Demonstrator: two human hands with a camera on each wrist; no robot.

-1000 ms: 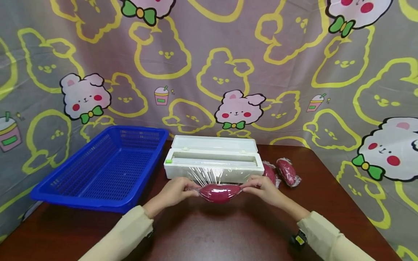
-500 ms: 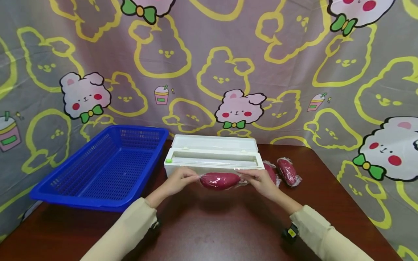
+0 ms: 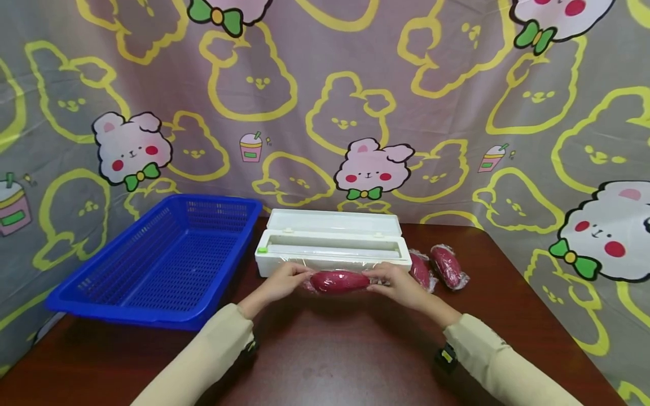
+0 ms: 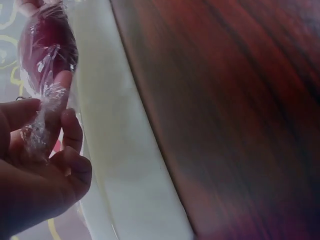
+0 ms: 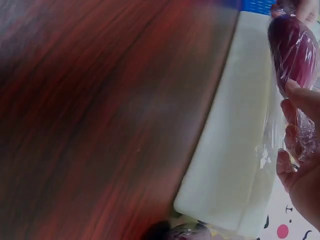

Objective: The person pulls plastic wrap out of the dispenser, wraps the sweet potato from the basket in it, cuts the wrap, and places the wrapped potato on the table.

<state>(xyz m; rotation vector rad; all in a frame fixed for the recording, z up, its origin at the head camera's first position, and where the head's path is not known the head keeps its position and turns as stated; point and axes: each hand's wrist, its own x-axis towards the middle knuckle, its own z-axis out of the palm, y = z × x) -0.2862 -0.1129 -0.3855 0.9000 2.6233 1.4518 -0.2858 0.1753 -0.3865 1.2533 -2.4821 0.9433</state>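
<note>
A reddish-purple sweet potato (image 3: 339, 281) in clear cling film is held level in the air, just in front of a white cling film box (image 3: 269, 266). My left hand (image 3: 281, 281) pinches the film at its left end. At the other end, my right hand (image 3: 403, 286) grips the film, fingers touching the potato. In the left wrist view, the bunched film (image 4: 37, 137) passes between thumb and fingers below the wrapped sweet potato (image 4: 47, 50). The right wrist view has crumpled film (image 5: 306, 130) inside the right hand (image 5: 305, 175).
The box's lid (image 3: 332, 221) stands up at the back, and a film roll (image 3: 332, 251) lies inside. Two wrapped sweet potatoes, one nearer (image 3: 419, 270) and one farther right (image 3: 449, 268), lie beside it. A blue basket (image 3: 127, 317) stands left on the dark wooden table (image 3: 330, 361).
The film stretched from the box to the sweet potato has come apart from it. Both hands rose slightly with the potato, and the film at its ends is now gathered in the fingers.
</note>
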